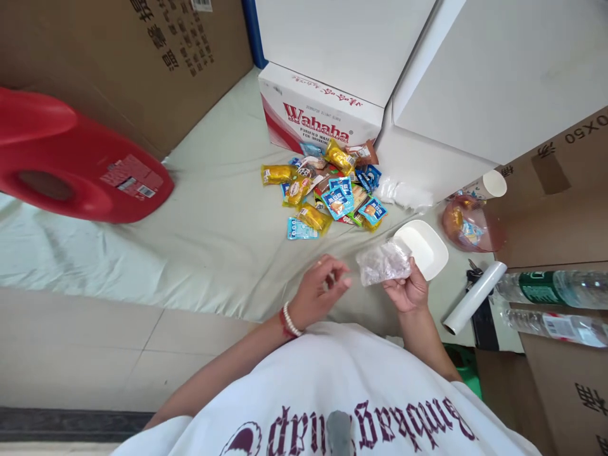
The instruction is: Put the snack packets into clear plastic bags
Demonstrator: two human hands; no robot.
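My right hand (406,290) grips a crumpled clear plastic packet (384,261) by its right end, thumb on top. What the packet contains I cannot make out. Just left of it, my left hand (322,288) hovers with curled fingers apart and nothing between them. A white square dish (427,250) lies behind the packet, which partly covers it. Beyond both hands is a loose pile of wrapped snacks, with yellow packets (313,218), light-blue sachets (338,201) and dark-blue ones (369,177).
At the back stands a white Wahaha carton (318,114). A red jug (85,158) is at left. To the right are a pink translucent bowl (494,237) with packets, a paper cup (491,185), a white roll (475,297), keys (474,271) and plastic bottles (579,288).
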